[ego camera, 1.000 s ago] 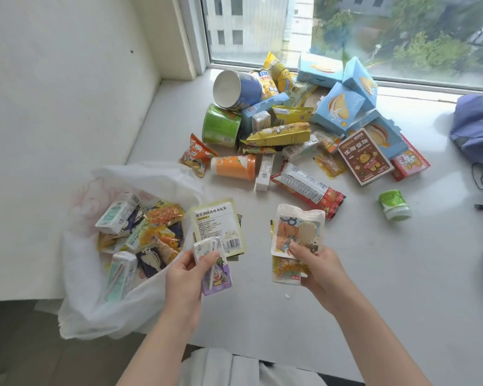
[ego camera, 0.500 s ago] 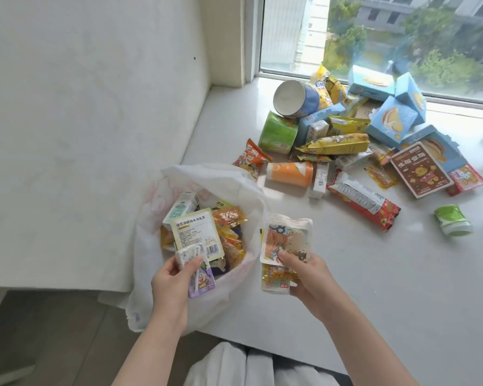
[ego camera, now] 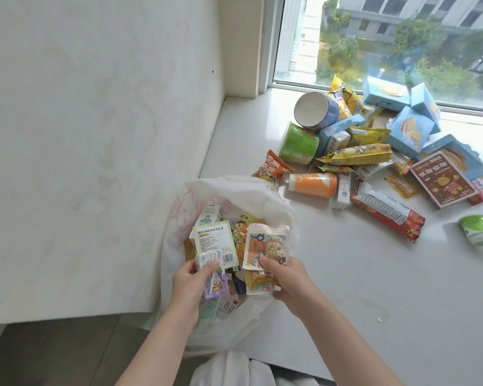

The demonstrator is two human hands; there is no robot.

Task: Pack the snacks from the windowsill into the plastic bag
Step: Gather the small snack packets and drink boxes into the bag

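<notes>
The white plastic bag (ego camera: 234, 188) sags open at the windowsill's (ego camera: 346, 274) near left edge, already holding a small carton (ego camera: 211, 213) and mixed packets. Over its mouth the left hand (ego camera: 188, 285) pinches a pale tea packet (ego camera: 214, 242) and a purple sachet (ego camera: 215, 286); the right hand (ego camera: 286, 285) grips an illustrated pouch (ego camera: 267, 246) and a corn packet (ego camera: 260, 284). Behind lies the snack pile: orange bottle (ego camera: 313, 185), green can (ego camera: 299, 143), blue boxes (ego camera: 410, 130). Half a second ago the right hand's pouches were over the sill beside the bag.
</notes>
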